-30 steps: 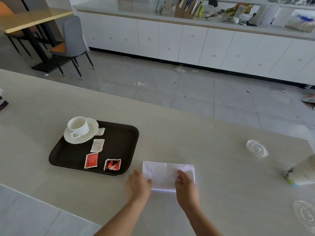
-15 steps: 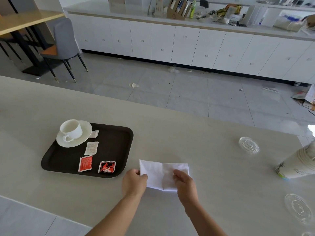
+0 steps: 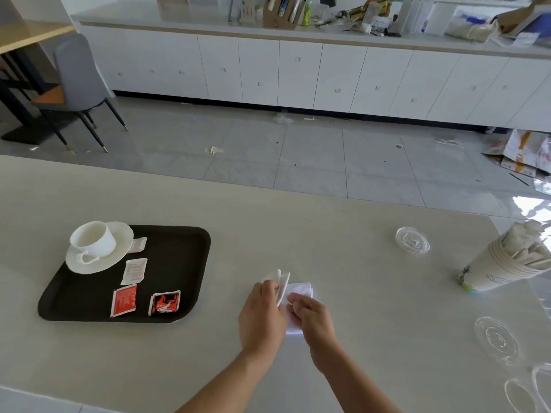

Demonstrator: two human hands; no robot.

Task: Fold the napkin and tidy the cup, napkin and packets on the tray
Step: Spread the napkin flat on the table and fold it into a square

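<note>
A white napkin lies on the pale counter, right of the black tray. My left hand grips its left half and holds that half raised on edge. My right hand presses on the flat right half. On the tray's far left a white cup stands on a saucer. Beside them lie two white packets, a red packet and a black-and-red packet.
A stack of paper cups with wrapped sticks in it stands at the right. Clear plastic lids lie near it and along the right edge. Beyond the counter are tiled floor, white cabinets and a grey chair.
The napkin was a flat wide rectangle under both hands. My left hand has lifted its left half and swung it toward the right, so the napkin now looks narrower.
</note>
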